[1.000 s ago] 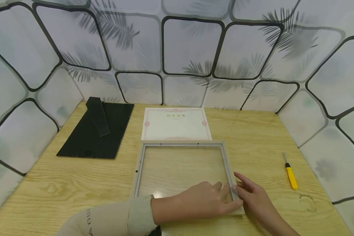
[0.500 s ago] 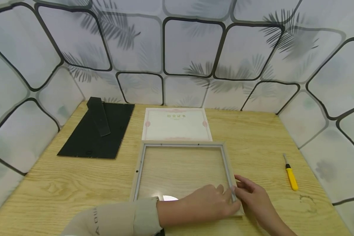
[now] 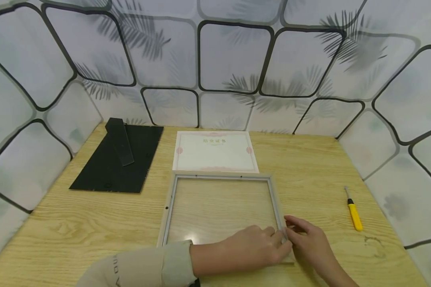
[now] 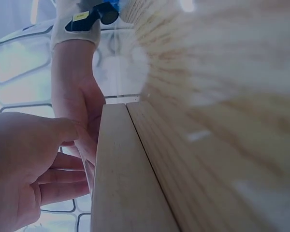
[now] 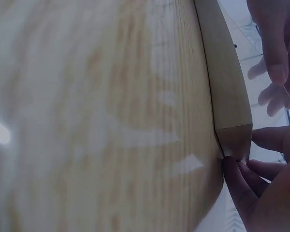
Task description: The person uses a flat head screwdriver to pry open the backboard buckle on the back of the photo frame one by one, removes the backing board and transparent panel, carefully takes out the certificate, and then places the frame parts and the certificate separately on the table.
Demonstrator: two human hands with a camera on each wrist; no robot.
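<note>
A pale wooden picture frame (image 3: 277,199) lies face down on the table, a grey inner lip running round its opening. My left hand (image 3: 251,247) reaches across its near right corner. In the right wrist view, the left thumb and fingers pinch a thin clear sheet (image 5: 286,94), its edge showing between them. How much of that sheet sits in the frame is hard to tell. My right hand (image 3: 314,245) holds the frame's outer right side by the same corner; its fingers (image 5: 239,183) touch the corner from the table side in the right wrist view.
A black backing board (image 3: 143,159) with a stand leg lies at the back left. Behind the frame is a white certificate (image 3: 215,155) with pink trim. A yellow-handled screwdriver (image 3: 354,215) lies on the right. Patterned cloth walls (image 3: 233,56) enclose the table (image 3: 93,223).
My left hand has moved slightly right and downward at the corner, and its fingers have drawn in. A bright reflection in the opening appeared and shrank. The right hand has barely shifted.
</note>
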